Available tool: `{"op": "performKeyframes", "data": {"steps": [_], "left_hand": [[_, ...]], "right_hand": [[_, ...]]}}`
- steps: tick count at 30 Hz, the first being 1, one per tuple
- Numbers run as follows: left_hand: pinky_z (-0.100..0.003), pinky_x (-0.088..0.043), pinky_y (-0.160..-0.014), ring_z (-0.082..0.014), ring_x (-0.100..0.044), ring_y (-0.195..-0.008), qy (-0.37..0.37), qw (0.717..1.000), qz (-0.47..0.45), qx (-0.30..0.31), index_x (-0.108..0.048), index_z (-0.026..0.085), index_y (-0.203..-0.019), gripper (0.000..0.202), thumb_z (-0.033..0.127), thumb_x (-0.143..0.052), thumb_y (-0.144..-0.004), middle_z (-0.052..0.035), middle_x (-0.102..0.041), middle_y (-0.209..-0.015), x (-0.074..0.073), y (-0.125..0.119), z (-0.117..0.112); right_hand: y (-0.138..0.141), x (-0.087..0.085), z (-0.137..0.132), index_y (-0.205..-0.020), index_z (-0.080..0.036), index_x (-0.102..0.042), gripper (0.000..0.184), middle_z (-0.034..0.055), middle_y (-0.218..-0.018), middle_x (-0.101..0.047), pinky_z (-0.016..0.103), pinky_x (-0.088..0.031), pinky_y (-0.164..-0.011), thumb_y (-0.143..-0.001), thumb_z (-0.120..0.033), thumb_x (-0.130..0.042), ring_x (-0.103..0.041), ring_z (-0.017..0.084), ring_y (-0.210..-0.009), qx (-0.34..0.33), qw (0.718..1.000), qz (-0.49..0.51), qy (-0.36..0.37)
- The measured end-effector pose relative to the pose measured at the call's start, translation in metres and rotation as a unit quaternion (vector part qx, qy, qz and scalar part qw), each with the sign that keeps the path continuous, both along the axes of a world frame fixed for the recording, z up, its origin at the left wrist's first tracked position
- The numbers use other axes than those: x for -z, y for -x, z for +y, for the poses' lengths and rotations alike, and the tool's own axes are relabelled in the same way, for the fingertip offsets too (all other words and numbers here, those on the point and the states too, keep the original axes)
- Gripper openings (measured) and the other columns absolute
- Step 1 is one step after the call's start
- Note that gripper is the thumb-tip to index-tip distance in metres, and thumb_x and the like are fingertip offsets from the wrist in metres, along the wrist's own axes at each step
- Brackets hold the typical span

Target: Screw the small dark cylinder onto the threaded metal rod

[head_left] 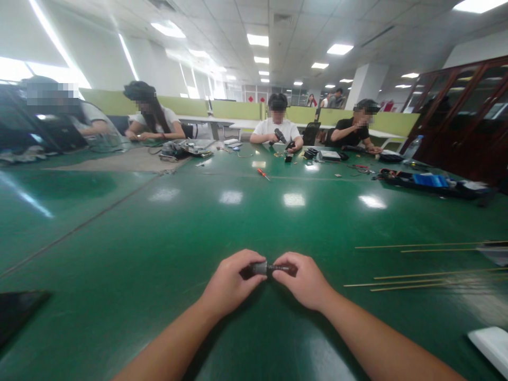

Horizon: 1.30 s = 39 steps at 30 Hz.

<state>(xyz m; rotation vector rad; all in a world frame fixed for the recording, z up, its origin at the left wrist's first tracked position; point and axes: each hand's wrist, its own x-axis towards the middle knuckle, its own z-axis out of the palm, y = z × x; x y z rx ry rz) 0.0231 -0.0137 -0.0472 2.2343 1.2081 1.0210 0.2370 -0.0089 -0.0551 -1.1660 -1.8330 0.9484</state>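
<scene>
Close above the green table (198,222), my two hands meet over a small dark object. My left hand (232,278) is closed, thumb and fingers gripping a thick dark grey cylindrical piece (260,268). From its right side runs a thinner dark ridged stem (277,268), pinched between the thumb and fingers of my right hand (307,278). The two parts lie in one line, roughly level. Whether they are joined or separate, I cannot tell. My fingers hide both outer ends.
Several thin yellowish rods (400,278) lie at the right, near a white object (492,344). A dark flat item (19,309) sits at the left. Across the table are an orange screwdriver (262,173), a tool tray (428,182), electronic parts (174,150) and several seated people.
</scene>
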Motion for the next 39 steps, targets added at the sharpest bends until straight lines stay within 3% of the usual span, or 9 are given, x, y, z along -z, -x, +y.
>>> {"op": "performKeyframes", "data": {"steps": [39], "left_hand": [[-0.029,-0.054,-0.079,-0.0178,-0.066,-0.085,-0.02,0.999,-0.01,-0.032,-0.068,0.022,-0.101,0.021,0.023,-0.072,-0.08,-0.0042,-0.071,-0.097,-0.0045,0.0003,0.0006]], "right_hand": [[-0.0001,0.002,-0.0005,-0.09,-0.019,-0.065,0.013,-0.0019,-0.072,-0.062,0.024,-0.042,-0.061,-0.086,-0.029,-0.059,-0.054,0.013,-0.064,0.002,0.999,0.033,0.038]]}}
